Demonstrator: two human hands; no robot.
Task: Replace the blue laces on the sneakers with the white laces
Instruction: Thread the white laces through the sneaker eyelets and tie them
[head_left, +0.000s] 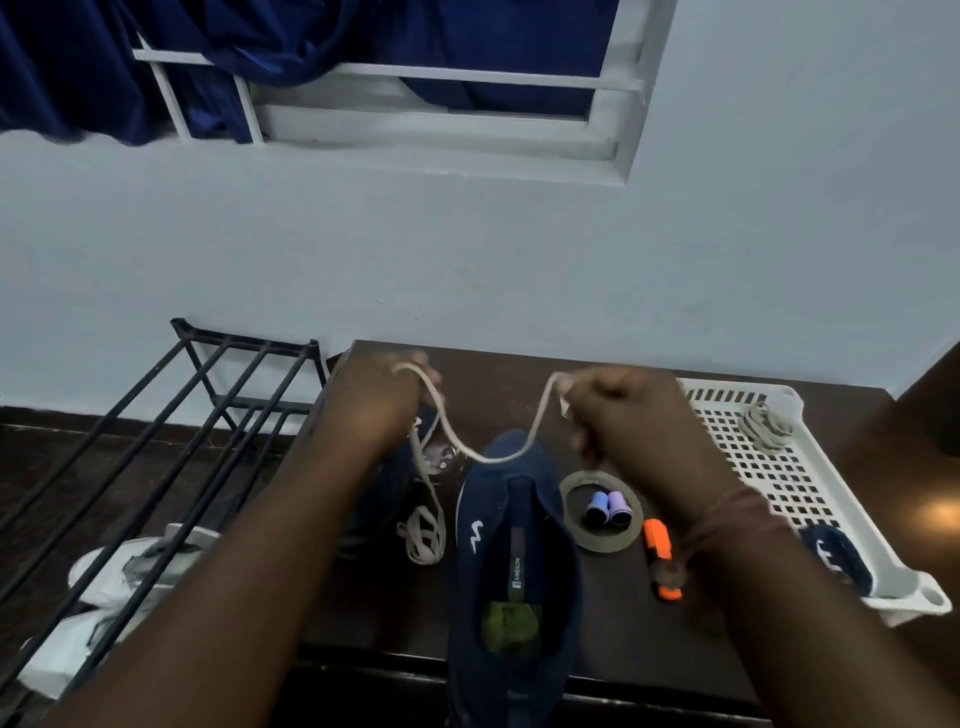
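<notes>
A navy sneaker (514, 566) with no lace in it lies on the dark table (649, 649), toe pointing away from me. Above its toe both hands hold up a white lace (488, 458) that sags between them. My left hand (379, 400) grips one part of the lace, and the rest hangs down to a loose coil (423, 535) on the table. My right hand (623, 410) pinches the other end. A second dark sneaker (384, 499) sits mostly hidden under my left forearm.
A tape ring (571, 525) holding two small spools (608, 506) and an orange marker (658, 553) lie right of the sneaker. A white perforated tray (779, 499) at right holds a bundled lace (766, 423) and a navy item (831, 558). A black rack (182, 415) stands at left with white shoes (104, 577) beneath.
</notes>
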